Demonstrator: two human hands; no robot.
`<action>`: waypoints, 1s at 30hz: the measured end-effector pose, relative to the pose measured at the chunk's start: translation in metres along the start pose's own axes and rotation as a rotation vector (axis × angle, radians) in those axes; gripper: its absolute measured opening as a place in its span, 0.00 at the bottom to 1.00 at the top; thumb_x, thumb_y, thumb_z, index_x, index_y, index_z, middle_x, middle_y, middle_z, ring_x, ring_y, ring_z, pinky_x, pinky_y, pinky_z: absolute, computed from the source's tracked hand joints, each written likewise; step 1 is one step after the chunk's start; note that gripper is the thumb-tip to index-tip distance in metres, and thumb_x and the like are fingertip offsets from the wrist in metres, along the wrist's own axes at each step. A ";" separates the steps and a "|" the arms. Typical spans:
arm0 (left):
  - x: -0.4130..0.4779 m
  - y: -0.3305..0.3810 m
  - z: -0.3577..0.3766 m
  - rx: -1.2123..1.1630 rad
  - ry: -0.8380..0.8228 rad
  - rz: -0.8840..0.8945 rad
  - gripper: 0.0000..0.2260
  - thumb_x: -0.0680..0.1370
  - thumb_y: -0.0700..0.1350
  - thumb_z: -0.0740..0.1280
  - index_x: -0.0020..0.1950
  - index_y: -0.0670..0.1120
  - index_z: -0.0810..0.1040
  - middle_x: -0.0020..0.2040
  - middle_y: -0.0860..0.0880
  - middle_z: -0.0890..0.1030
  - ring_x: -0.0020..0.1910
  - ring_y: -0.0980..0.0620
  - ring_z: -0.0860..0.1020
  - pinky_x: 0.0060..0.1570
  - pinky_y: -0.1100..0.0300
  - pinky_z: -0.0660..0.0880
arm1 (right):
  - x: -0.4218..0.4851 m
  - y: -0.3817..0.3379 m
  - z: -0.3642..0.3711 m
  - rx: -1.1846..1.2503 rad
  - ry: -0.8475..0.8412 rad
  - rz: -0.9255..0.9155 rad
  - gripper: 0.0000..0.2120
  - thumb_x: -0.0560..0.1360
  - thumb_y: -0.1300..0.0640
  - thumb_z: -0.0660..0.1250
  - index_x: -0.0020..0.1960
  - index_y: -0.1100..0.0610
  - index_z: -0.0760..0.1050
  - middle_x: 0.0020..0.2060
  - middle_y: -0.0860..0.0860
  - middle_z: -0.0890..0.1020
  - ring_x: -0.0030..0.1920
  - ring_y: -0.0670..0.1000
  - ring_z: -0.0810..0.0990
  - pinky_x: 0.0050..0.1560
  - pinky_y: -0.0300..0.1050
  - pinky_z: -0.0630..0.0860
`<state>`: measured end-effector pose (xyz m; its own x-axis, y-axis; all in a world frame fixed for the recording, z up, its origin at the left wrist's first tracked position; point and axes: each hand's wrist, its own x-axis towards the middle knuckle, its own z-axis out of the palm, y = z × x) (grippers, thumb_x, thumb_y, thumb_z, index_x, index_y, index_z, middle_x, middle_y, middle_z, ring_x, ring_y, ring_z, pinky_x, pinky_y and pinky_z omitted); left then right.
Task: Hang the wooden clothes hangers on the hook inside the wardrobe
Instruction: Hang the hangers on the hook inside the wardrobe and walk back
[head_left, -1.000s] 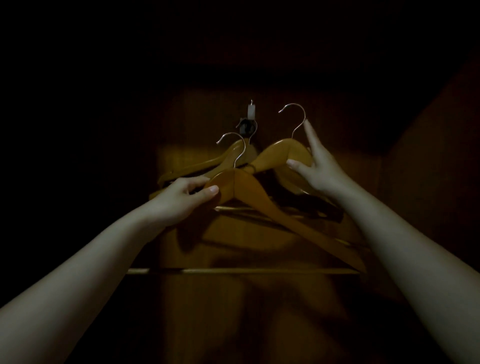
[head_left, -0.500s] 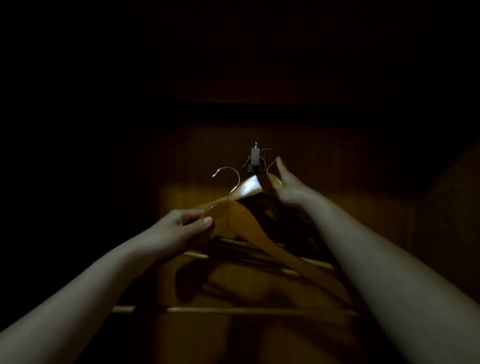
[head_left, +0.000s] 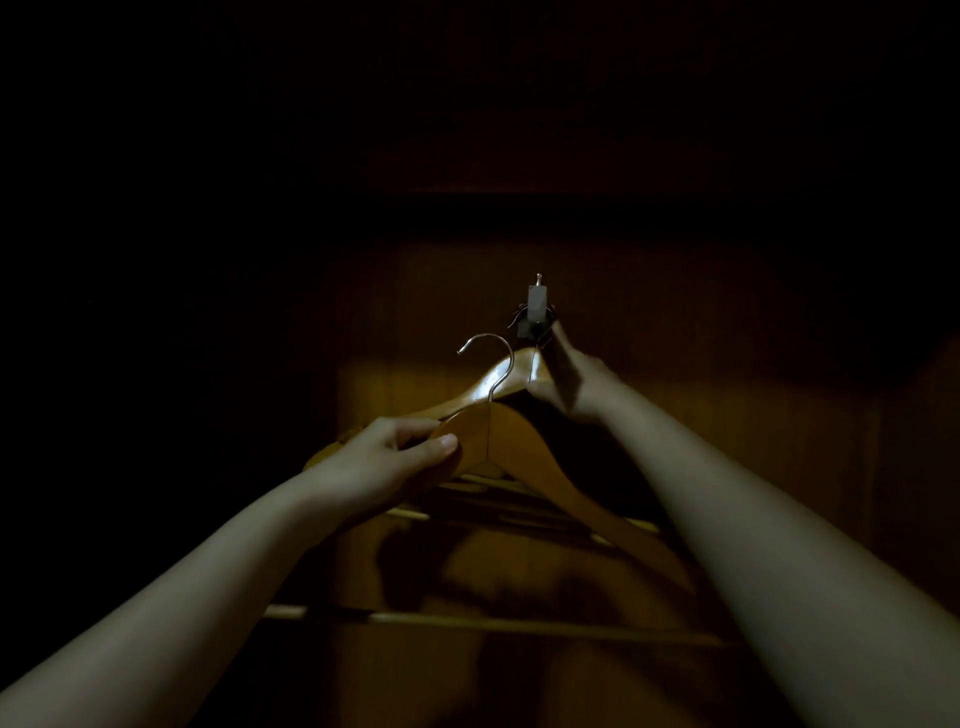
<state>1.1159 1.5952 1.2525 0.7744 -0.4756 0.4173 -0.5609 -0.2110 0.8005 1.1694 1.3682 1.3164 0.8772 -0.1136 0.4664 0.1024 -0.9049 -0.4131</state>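
Note:
Inside a dark wardrobe, a small grey hook (head_left: 535, 306) sticks out of the wooden back panel. My left hand (head_left: 384, 460) grips a wooden hanger (head_left: 524, 447) near its neck, below and left of the hook; its free metal hook (head_left: 491, 358) points up. My right hand (head_left: 574, 382) reaches up to the wall hook and holds the top of a second wooden hanger (head_left: 498, 382), whose wire sits at the wall hook. The far hangers overlap and are hard to tell apart in the dim light.
The wardrobe's back panel (head_left: 727, 415) is lit only around the hook; the sides and top are black. The held hanger's thin crossbar (head_left: 467, 621) runs across the lower view. A side wall (head_left: 924, 467) rises at the right.
My right hand carried its hanger from right of the wall hook up onto it. The left hand kept its grip on the near hanger. The view tilted upward.

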 end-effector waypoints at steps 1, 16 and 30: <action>-0.002 0.000 -0.001 -0.002 0.007 0.003 0.14 0.79 0.46 0.61 0.55 0.37 0.78 0.44 0.43 0.80 0.40 0.54 0.79 0.39 0.66 0.74 | -0.011 -0.002 -0.002 -0.003 -0.021 0.029 0.31 0.75 0.56 0.65 0.74 0.57 0.58 0.71 0.59 0.64 0.71 0.61 0.63 0.71 0.54 0.62; -0.014 0.015 -0.002 0.133 -0.006 0.042 0.12 0.78 0.51 0.61 0.53 0.48 0.80 0.47 0.45 0.82 0.43 0.55 0.81 0.43 0.63 0.75 | -0.098 -0.001 -0.033 -0.024 0.116 -0.229 0.21 0.81 0.53 0.53 0.72 0.57 0.62 0.64 0.56 0.70 0.67 0.57 0.67 0.62 0.48 0.65; 0.030 0.050 0.041 0.118 -0.140 0.117 0.09 0.79 0.48 0.61 0.50 0.48 0.80 0.42 0.48 0.80 0.39 0.57 0.79 0.37 0.66 0.74 | -0.147 0.029 -0.015 -0.038 0.248 -0.448 0.38 0.77 0.54 0.62 0.74 0.40 0.38 0.65 0.46 0.63 0.58 0.50 0.74 0.53 0.44 0.76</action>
<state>1.0991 1.5355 1.2869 0.6586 -0.6148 0.4340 -0.6812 -0.2418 0.6910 1.0361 1.3525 1.2478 0.6132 0.1987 0.7645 0.4212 -0.9010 -0.1037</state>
